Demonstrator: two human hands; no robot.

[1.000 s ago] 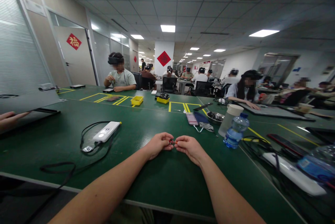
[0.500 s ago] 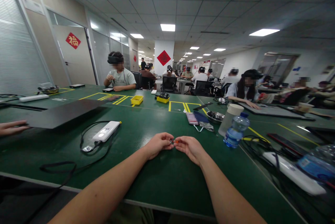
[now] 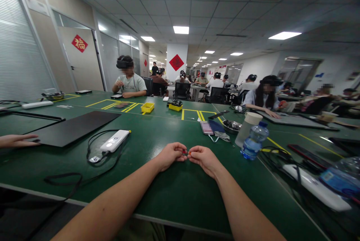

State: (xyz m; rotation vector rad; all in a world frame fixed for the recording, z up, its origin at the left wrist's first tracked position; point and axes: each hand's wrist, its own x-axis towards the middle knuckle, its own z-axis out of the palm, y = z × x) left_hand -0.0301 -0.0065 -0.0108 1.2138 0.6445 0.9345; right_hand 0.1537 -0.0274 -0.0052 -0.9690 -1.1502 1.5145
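Note:
My left hand [image 3: 172, 155] is over the green table [image 3: 165, 130], thumb and fingers pinched together. A small red piece [image 3: 184, 151] shows between those fingertips, too small to name. Facing it, my right hand [image 3: 204, 159] is also closed in a pinch, with a small orange piece [image 3: 189, 153] at its fingertips. Only a narrow gap separates the two sets of fingertips. Whether the red and orange pieces are joined, I cannot tell.
A white power bank [image 3: 114, 140] with a black cable lies left. Further left, another person's hand [image 3: 21, 140] touches a dark flat panel [image 3: 81, 126]. Right are a water bottle [image 3: 254, 141], a pale cup [image 3: 247, 128] and a metal bowl [image 3: 232, 125]. Yellow trays [image 3: 147, 107] stand beyond.
A red piece now shows at my left fingertips. Both hands stay nearly in place. On the left, the other person's dark panel has been lowered onto the table.

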